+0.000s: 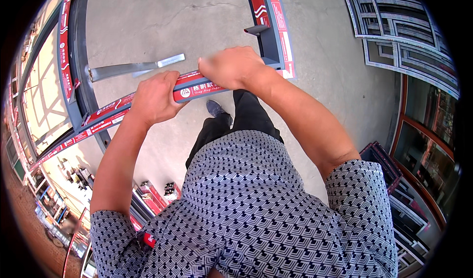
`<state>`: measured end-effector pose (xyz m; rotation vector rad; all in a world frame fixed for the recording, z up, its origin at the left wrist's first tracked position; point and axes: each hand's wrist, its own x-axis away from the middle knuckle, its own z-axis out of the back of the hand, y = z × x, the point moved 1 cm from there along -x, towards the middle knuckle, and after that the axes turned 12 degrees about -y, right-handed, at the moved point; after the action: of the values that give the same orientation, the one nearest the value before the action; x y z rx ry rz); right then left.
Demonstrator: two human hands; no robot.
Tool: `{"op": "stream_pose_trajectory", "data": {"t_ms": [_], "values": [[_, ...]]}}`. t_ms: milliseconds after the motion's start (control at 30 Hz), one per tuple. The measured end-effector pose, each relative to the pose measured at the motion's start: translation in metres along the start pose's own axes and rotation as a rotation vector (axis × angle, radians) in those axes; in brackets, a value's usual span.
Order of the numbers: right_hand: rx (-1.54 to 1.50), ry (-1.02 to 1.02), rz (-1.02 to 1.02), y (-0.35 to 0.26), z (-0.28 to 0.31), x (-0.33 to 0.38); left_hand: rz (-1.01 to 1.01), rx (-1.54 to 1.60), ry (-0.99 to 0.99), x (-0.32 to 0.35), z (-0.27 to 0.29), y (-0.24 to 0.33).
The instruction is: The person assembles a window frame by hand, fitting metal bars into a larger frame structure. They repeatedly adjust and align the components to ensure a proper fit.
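Note:
A dark grey rectangular window frame stretches out in front of me, its bars covered with red and white printed protective tape. Around the near bar, left of its middle, my left hand is closed, thumb on the near side. My right hand is closed over the same bar nearer the right corner, its thumb side facing the left hand. Part of the red-taped near bar shows between the two hands. On the right side bar, a small flap sticks out inward. My right fingertips are partly hidden.
Inside the frame's opening, a grey metal strip with a bright end shows above the concrete floor. Stacked light-edged frames lie at the far right, with brown-framed glass panels below. Red-taped profiles lie at lower left.

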<state>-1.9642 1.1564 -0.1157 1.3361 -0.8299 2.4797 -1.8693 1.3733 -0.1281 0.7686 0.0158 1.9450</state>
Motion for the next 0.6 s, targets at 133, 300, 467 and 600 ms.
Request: {"op": "stream_pose_trajectory", "data": {"t_ms": [133, 300, 467, 600], "values": [[-0.014, 0.02, 0.015, -0.002, -0.006, -0.002, -0.01, 0.011, -0.03, -0.005, 0.0, -0.004], [-0.046, -0.029, 0.038, -0.001, -0.004, -0.005, 0.001, 0.002, 0.017, 0.002, -0.003, -0.002], [-0.044, -0.041, 0.054, -0.005, -0.005, -0.004, -0.05, -0.075, 0.159, 0.012, -0.009, 0.003], [-0.038, -0.065, 0.07, -0.004, -0.004, -0.004, 0.006, -0.13, 0.32, 0.01, -0.026, 0.021]]}}
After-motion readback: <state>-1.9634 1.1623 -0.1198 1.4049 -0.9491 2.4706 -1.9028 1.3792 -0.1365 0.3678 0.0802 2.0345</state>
